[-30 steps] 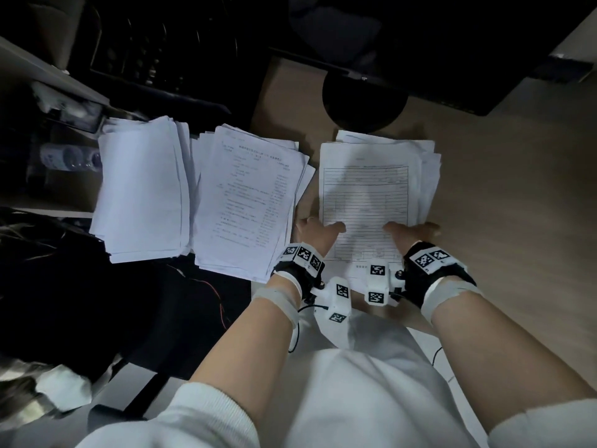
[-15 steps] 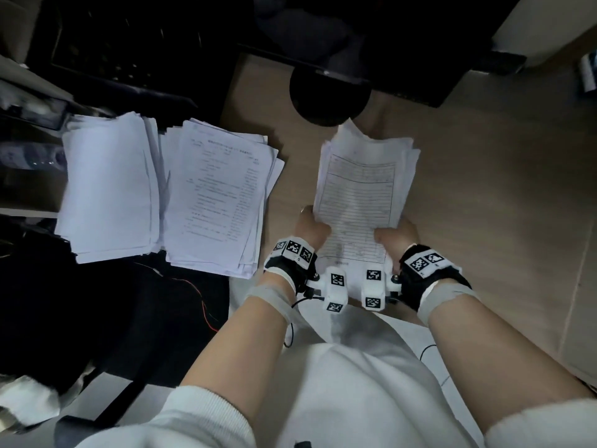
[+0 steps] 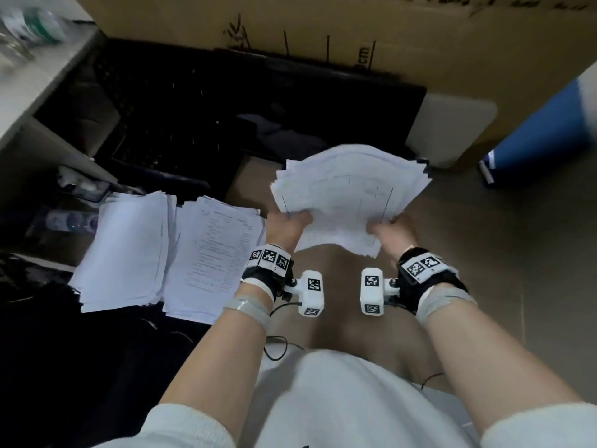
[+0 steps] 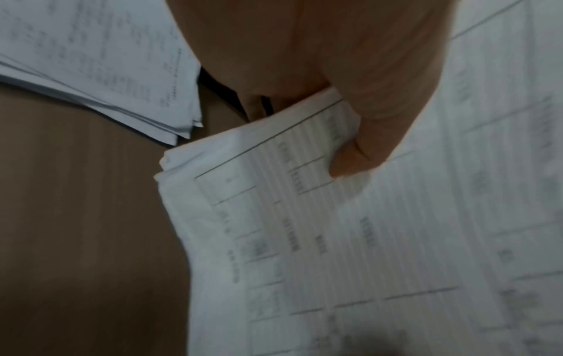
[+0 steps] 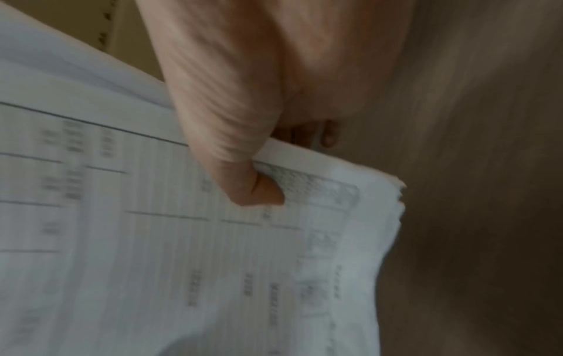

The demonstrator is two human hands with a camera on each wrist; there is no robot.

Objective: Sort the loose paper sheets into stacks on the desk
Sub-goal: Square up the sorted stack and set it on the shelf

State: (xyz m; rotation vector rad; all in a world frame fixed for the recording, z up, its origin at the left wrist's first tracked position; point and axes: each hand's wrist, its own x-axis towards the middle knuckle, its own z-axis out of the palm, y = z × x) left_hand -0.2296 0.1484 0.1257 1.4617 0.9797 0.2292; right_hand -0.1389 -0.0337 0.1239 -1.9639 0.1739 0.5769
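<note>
Both hands hold one thick bundle of printed form sheets lifted above the wooden desk, its far end raised and fanned. My left hand grips the bundle's near left corner, thumb on top and fingers beneath, as the left wrist view shows. My right hand grips the near right corner the same way. Two other stacks lie at the left of the desk: a blank white stack and a stack of printed text pages, whose corner shows in the left wrist view.
A black crate stands behind the stacks, with a large cardboard box beyond it. A blue object leans at the right. A shelf edge with bottles is at the far left. Bare desk lies to the right.
The form bundle lay flat on the desk under both hands; it has since been picked up, with its far end now raised and fanned. The head view has tilted upward.
</note>
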